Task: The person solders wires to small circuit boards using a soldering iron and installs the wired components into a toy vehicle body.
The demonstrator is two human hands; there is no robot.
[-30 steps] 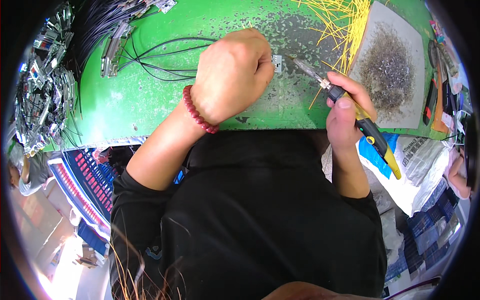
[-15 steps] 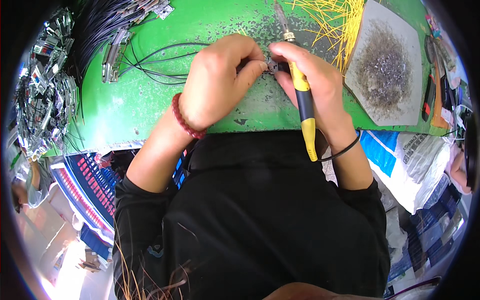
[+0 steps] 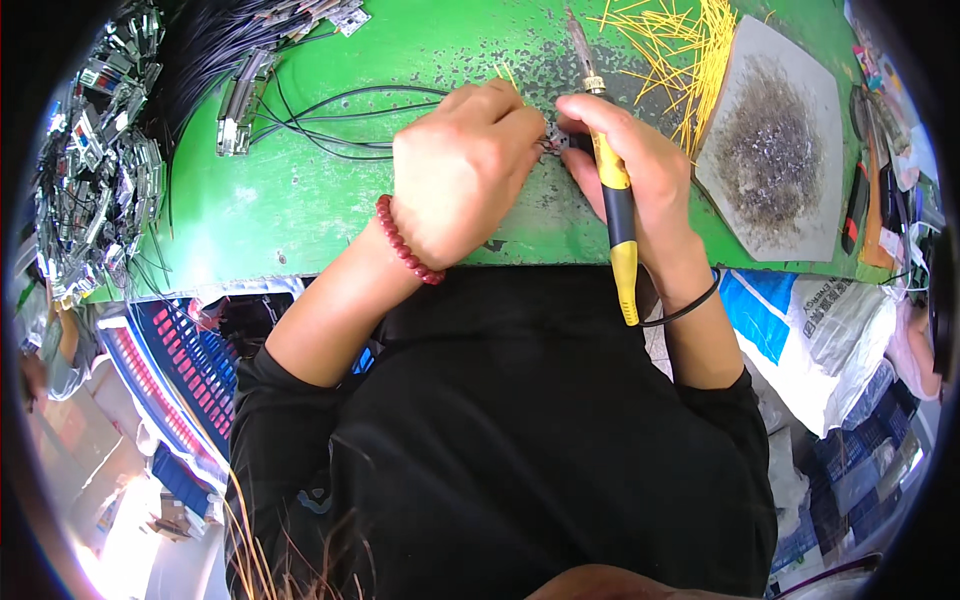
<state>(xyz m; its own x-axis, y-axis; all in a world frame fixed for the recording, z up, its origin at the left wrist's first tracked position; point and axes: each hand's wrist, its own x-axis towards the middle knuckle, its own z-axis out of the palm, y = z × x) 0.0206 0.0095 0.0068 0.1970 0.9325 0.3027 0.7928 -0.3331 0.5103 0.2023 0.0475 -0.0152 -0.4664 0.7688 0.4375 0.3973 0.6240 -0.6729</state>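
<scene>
My right hand [image 3: 642, 165] is closed around a yellow and black soldering iron [image 3: 620, 215], its metal tip pointing away from me and clear of the work. The same hand's thumb and forefinger are at a small metal-coloured part [image 3: 557, 137]. From the left, my left hand [image 3: 470, 155] meets that part, back upward and fingers curled. Its fingertips are mostly hidden, so what they pinch does not show clearly. Black wires [image 3: 350, 118] run from a bundle of flat metal pieces [image 3: 240, 105] to beneath my left hand. Short yellow strands [image 3: 505, 72] show just beyond its knuckles.
Yellow wires [image 3: 705, 70] lie scattered at the far right of the green table [image 3: 330, 215]. Beside them is a grey board [image 3: 725, 170] with dark residue. Piled metal-cased parts [image 3: 95, 190] and black wires [image 3: 195, 50] occupy the left. A blue basket [image 3: 185, 360] stands below the table edge.
My left hand has rolled so its back faces up more, and its wrist has shifted right. My right hand keeps its hold on the soldering iron. The whole view has shifted slightly.
</scene>
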